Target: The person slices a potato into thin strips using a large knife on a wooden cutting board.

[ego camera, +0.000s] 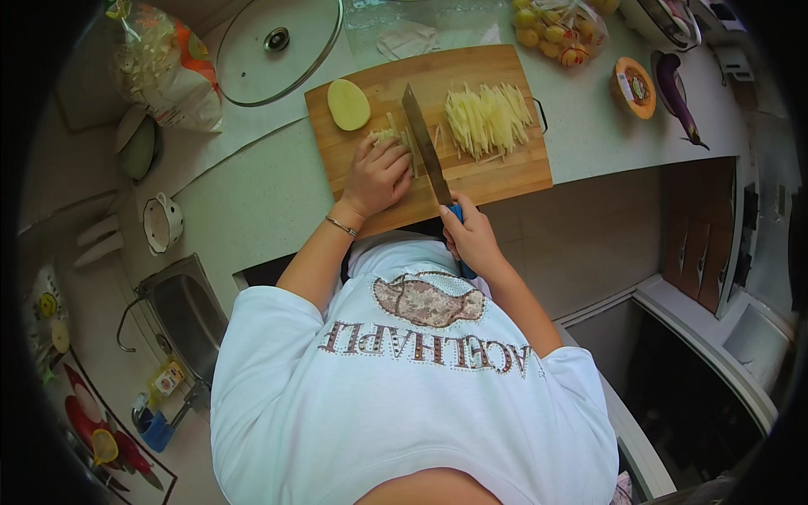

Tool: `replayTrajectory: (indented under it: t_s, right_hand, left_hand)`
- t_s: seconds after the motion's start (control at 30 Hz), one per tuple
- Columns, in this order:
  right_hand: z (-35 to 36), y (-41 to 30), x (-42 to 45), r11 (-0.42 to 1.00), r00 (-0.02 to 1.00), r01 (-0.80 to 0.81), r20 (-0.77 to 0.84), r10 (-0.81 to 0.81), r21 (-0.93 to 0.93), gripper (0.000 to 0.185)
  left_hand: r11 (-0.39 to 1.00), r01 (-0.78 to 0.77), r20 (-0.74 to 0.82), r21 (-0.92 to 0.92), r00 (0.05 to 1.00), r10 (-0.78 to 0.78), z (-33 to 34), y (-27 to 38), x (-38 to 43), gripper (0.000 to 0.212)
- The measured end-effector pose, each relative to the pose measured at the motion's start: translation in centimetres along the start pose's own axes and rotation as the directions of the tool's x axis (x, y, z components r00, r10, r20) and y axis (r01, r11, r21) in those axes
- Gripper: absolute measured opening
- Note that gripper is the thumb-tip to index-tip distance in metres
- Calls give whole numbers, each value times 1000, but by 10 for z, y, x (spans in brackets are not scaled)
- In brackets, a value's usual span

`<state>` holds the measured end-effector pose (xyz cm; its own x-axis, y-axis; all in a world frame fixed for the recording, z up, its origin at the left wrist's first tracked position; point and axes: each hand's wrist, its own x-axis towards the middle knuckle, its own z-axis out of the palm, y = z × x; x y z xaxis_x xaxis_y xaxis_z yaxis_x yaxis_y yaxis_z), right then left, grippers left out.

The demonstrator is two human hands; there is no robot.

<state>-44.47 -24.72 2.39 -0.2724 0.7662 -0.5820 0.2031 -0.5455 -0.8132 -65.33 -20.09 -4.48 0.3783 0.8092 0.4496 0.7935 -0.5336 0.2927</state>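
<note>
A wooden cutting board [379, 208] lies tilted across the counter before me. My left hand [380, 173] presses curled fingers down on potato pieces [384, 134], which it partly hides. In my right hand [472, 233] is the blue handle of a kitchen knife [424, 142]. Its blade points away from me, just right of the left fingertips, with the tip over the board. A peeled potato half [348, 105] rests at the board's upper left. On the right side spreads a pile of potato strips [485, 120], and a few loose strips [437, 136] lie by the blade.
A glass lid [259, 63] and a plastic food bag [170, 76] are at upper left. Bagged yellow fruit [555, 31], a cut orange-rimmed item [633, 88] and an eggplant [675, 91] sit to the right. A white cup [163, 223] stands left, near the sink [189, 303].
</note>
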Motion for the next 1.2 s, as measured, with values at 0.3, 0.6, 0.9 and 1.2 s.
replayTrajectory:
  t_s: [0.3,0.6,0.9,1.2]
  right_hand:
    - [-7,-5,1,999,999,-36,-13,36,31,38]
    - [-2,-5,-2,999,999,-32,4,32,5,38]
    - [5,-1,-9,991,999,-28,22,31,-128,41]
    - [15,14,8,997,999,28,-17,-29,-77,26]
  left_hand:
    - [997,28,94,-69,995,-21,-1,0,0,32]
    - [997,72,79,27,994,-74,0,1,2,35]
    - [997,69,87,30,994,-72,1,0,0,36]
    - [997,51,74,51,996,-54,4,0,1,33]
